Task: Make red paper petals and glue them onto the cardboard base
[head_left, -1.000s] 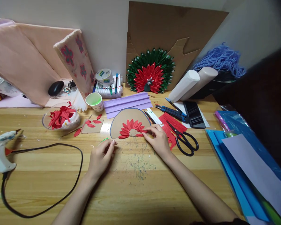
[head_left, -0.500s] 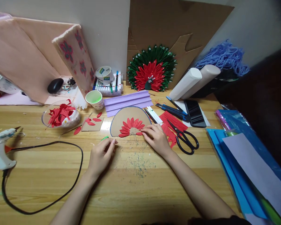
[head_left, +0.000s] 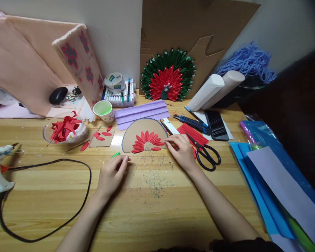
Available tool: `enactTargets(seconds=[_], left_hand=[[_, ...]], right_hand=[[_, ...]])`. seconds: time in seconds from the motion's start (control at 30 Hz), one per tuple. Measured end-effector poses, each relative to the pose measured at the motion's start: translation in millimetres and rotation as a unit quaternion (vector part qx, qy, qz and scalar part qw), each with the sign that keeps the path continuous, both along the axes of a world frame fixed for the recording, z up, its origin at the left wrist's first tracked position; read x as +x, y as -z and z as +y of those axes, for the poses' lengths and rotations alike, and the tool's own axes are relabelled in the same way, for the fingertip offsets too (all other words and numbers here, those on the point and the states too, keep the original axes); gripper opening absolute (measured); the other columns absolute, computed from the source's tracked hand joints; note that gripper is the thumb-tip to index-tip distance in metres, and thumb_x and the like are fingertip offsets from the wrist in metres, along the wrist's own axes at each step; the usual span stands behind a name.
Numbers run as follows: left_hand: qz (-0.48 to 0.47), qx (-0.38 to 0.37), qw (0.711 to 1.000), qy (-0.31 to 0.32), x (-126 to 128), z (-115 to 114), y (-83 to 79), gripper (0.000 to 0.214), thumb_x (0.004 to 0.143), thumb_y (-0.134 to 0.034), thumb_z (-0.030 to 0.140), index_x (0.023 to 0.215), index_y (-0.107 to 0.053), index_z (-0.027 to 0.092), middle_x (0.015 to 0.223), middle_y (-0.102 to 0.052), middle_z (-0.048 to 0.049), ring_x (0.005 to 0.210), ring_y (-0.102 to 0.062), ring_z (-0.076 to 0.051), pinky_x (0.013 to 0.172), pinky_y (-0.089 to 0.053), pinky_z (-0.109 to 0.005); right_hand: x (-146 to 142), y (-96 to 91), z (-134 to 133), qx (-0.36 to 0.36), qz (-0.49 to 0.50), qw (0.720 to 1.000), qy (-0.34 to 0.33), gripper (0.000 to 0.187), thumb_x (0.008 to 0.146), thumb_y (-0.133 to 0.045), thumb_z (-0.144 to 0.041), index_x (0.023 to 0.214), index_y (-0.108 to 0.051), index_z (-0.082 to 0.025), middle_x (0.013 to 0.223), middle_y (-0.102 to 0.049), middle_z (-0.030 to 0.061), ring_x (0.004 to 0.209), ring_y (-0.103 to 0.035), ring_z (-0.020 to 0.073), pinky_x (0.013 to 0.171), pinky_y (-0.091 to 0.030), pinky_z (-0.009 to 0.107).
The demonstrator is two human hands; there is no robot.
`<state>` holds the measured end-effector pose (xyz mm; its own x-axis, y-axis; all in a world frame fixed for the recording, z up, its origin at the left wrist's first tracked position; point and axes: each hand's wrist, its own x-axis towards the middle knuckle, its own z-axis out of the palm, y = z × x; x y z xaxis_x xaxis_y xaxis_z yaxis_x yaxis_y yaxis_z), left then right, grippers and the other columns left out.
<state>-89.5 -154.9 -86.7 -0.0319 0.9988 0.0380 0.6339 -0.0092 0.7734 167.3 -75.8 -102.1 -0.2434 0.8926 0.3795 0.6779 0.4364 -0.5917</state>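
Observation:
A half-round piece of cardboard [head_left: 131, 134] with a blue outline lies flat in the middle. Red petals [head_left: 147, 135] fan out along its straight edge, with one lying apart at the lower right. My right hand [head_left: 180, 149] is at the cardboard's right corner, thumb and fingers a little apart, holding nothing that I can see. On the table left of the cardboard rests my left hand [head_left: 113, 175], its fingers curled in against the thumb. Whatever is between them, if anything, is hidden. Behind that hand a small green piece [head_left: 116, 154] shows.
Loose petals [head_left: 99, 138] lie on a cardboard scrap at left, beside a bowl of red scraps [head_left: 65, 129]. A glue gun [head_left: 0, 168] stands far left with its cord looping. Black scissors [head_left: 207, 155], red crepe paper [head_left: 193, 133] and a phone [head_left: 217, 125] are at right.
My right hand has drawn slightly right, off the lower right petal, which now lies uncovered on the cardboard. My left hand has hardly moved. The whole view has shifted a little.

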Motion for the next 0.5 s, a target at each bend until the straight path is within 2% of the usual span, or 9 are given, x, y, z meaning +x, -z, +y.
enactTargets(seconds=[0.13, 0.5], left_hand=[[-0.005, 0.007, 1.0, 0.002, -0.8, 0.0, 2.9, 0.023, 0.09, -0.047, 0.032, 0.081, -0.062, 0.018, 0.066, -0.063, 0.0019, 0.058, -0.058, -0.01, 0.059, -0.042, -0.021], [-0.006, 0.018, 1.0, 0.002, -3.1, 0.5, 3.2, 0.021, 0.09, -0.049, 0.031, 0.082, -0.063, 0.018, 0.068, -0.064, 0.0019, 0.058, -0.059, -0.01, 0.06, -0.043, -0.02]], right_hand=[[5.2, 2.3, 1.9, -0.006, -0.004, 1.0, -0.006, 0.01, 0.084, -0.058, -0.023, 0.088, -0.067, -0.021, 0.089, -0.063, 0.0058, 0.089, -0.053, 0.0214, 0.079, -0.046, 0.035], [-3.5, 6.5, 3.5, 0.005, -0.021, 0.999, -0.048, 0.009, 0.085, -0.057, -0.021, 0.085, -0.066, -0.021, 0.088, -0.063, 0.0056, 0.089, -0.053, 0.0209, 0.084, -0.044, 0.037]])
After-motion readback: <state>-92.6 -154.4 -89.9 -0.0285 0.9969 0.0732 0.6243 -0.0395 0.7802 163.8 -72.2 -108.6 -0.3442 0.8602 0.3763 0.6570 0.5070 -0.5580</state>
